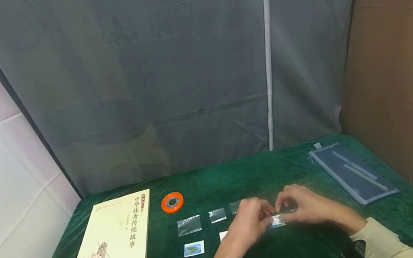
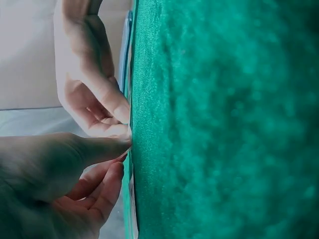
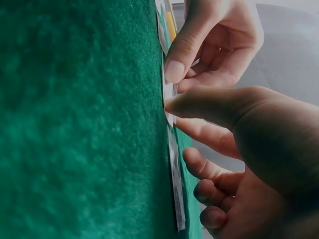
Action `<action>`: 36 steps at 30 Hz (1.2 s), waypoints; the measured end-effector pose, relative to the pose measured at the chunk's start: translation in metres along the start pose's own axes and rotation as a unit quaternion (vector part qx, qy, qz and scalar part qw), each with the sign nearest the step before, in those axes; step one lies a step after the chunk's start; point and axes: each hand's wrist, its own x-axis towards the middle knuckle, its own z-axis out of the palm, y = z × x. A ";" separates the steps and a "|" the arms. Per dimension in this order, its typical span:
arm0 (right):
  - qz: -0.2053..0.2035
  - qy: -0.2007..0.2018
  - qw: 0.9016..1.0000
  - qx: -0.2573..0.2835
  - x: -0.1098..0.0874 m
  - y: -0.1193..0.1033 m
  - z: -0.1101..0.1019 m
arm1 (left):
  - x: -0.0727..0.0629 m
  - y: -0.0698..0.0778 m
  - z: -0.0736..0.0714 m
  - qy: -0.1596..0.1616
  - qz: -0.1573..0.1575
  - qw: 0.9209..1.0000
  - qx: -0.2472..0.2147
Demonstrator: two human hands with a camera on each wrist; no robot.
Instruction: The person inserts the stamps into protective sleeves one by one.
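A small picture stamp [image 1: 276, 221] with a white border lies between both hands, just above the green cloth. My left hand [image 1: 249, 221] pinches its left part between thumb and forefinger. From the other side, the thumb and forefinger of my right hand [image 1: 306, 204] pinch it, close to the left fingertips. In the right wrist view, the stamp's pale edge [image 3: 169, 92] shows at the two thumbs. A clear plastic sleeve [image 3: 176, 184] lies below the right fingers there. Fingers hide much of the stamp.
Clear plastic sleeves [image 1: 189, 225] and another stamp [image 1: 193, 249] lie left of the hands. An orange ring-shaped roll [image 1: 172, 202] and a cream book [image 1: 114, 242] are farther left. At right is a blue mesh zip pouch [image 1: 351, 172]. A grey curtain [image 1: 182, 82] hangs behind.
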 end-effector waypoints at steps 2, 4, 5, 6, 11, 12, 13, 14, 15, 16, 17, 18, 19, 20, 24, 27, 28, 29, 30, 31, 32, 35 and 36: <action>0.003 -0.004 1.000 -0.001 0.000 0.000 0.000 | 0.000 0.000 0.000 0.003 0.000 1.000 -0.003; 0.009 -0.009 1.000 -0.002 0.000 0.001 -0.001 | 0.000 -0.001 0.000 0.007 0.003 1.000 -0.005; 0.009 -0.010 1.000 -0.001 0.000 0.001 -0.001 | 0.000 -0.002 0.000 0.010 0.005 1.000 -0.005; 0.006 -0.010 1.000 -0.002 0.000 0.001 0.000 | -0.001 -0.002 -0.001 0.011 0.004 1.000 -0.005; -0.015 -0.001 1.000 0.007 0.000 0.001 0.002 | -0.005 -0.010 -0.012 0.029 -0.014 0.999 -0.012; -0.016 0.002 1.000 0.014 0.001 0.000 0.003 | -0.006 -0.013 -0.016 0.035 -0.019 0.999 -0.011; -0.019 0.006 1.000 0.021 0.001 -0.001 0.004 | -0.007 -0.017 -0.019 0.043 -0.024 0.999 -0.008; -0.021 0.008 0.999 0.032 0.002 -0.003 0.006 | -0.008 -0.021 -0.023 0.053 -0.027 0.998 -0.001; -0.025 0.009 0.999 0.039 0.003 -0.005 0.009 | -0.009 -0.026 -0.026 0.062 -0.032 0.998 0.006; -0.030 0.009 0.998 0.045 0.005 -0.008 0.011 | -0.010 -0.030 -0.028 0.069 -0.037 0.997 0.013; -0.032 0.006 0.998 0.045 0.007 -0.011 0.014 | -0.011 -0.034 -0.031 0.075 -0.043 0.996 0.020; -0.036 0.001 0.998 0.043 0.009 -0.014 0.017 | -0.012 -0.038 -0.032 0.080 -0.048 0.995 0.026; -0.040 -0.002 0.999 0.036 0.012 -0.018 0.020 | -0.012 -0.042 -0.033 0.084 -0.054 0.995 0.030; -0.042 -0.007 0.999 0.027 0.015 -0.021 0.024 | -0.013 -0.045 -0.034 0.087 -0.058 0.994 0.034; -0.026 -0.015 0.999 -0.010 0.026 -0.032 0.037 | -0.015 -0.054 -0.034 0.090 -0.060 0.993 0.047; -0.014 -0.016 1.000 -0.016 0.029 -0.035 0.040 | -0.015 -0.056 -0.034 0.083 -0.054 0.993 0.061; -0.015 -0.018 1.000 -0.012 0.030 -0.035 0.040 | -0.015 -0.056 -0.034 0.079 -0.054 0.993 0.065; -0.020 -0.020 1.000 -0.006 0.030 -0.035 0.040 | -0.016 -0.056 -0.035 0.074 -0.057 0.993 0.068; -0.027 -0.023 0.999 0.003 0.030 -0.035 0.040 | -0.016 -0.056 -0.035 0.070 -0.059 0.993 0.071; -0.033 -0.027 0.999 0.017 0.029 -0.034 0.039 | -0.016 -0.056 -0.035 0.064 -0.064 0.993 0.073; -0.040 -0.028 0.998 0.031 0.029 -0.033 0.037 | -0.017 -0.056 -0.034 0.059 -0.068 0.993 0.074; -0.049 -0.032 0.996 0.067 0.028 -0.031 0.033 | -0.017 -0.057 -0.034 0.058 -0.067 0.993 0.075; -0.049 -0.032 0.995 0.077 0.028 -0.030 0.032 | -0.017 -0.057 -0.034 0.059 -0.065 0.993 0.073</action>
